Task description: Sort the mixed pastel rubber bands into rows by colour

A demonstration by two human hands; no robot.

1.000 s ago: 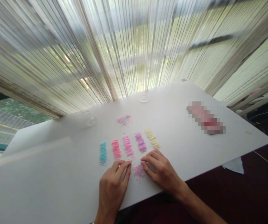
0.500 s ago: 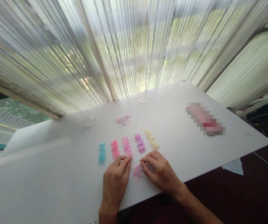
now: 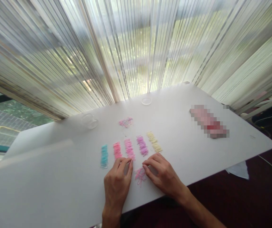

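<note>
My left hand (image 3: 118, 177) is in a pinch at the near end of a light pink row (image 3: 128, 147) of small thin loops. Its thumb and fingertips meet there, and whatever is between them is too small to make out. Beside a loose pile of pink loops (image 3: 140, 176), my right hand (image 3: 162, 172) also has thumb and forefinger pinched together. What those fingertips hold, if anything, cannot be seen. Similar loops form a blue row (image 3: 104, 156), a coral-pink row (image 3: 117, 150), a purple row (image 3: 142, 145) and a pale yellow row (image 3: 154, 142).
A mixed pile of loops (image 3: 126, 122) lies beyond the rows on the white table (image 3: 55, 177). Clear round dishes or lids stand at back left (image 3: 89, 121) and back centre (image 3: 146, 101). A blurred-out pink object (image 3: 208, 122) lies at right. Curtains (image 3: 136, 47) hang behind.
My left fingertips have shifted very slightly at the end of the light pink row. My right hand stays in place by the pile. The view has moved a little.
</note>
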